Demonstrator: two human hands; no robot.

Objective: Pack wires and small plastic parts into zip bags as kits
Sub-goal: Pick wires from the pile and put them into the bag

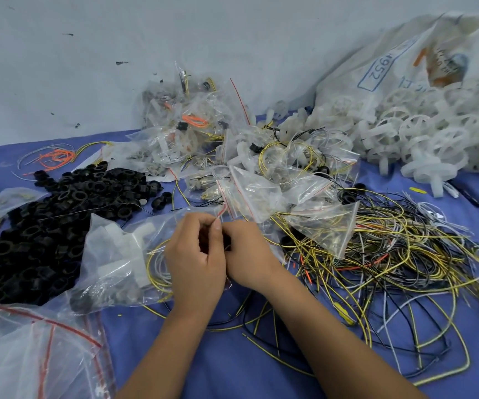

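Empty zip bags [39, 349], nearest. Left hand [195, 263] and right hand [246, 251] pinch a filled zip bag [123, 254] at its red seal, apparently closing it; wires [390, 254] heaped right.

Two bare hands meet at centre, knuckles up.
The left hand [195, 263] has its fingers curled, thumb and forefinger pinched together at the top; the right hand [246, 251] presses against it, fingers tucked under. Both forearms reach in from the lower edge, converging at the wrists.
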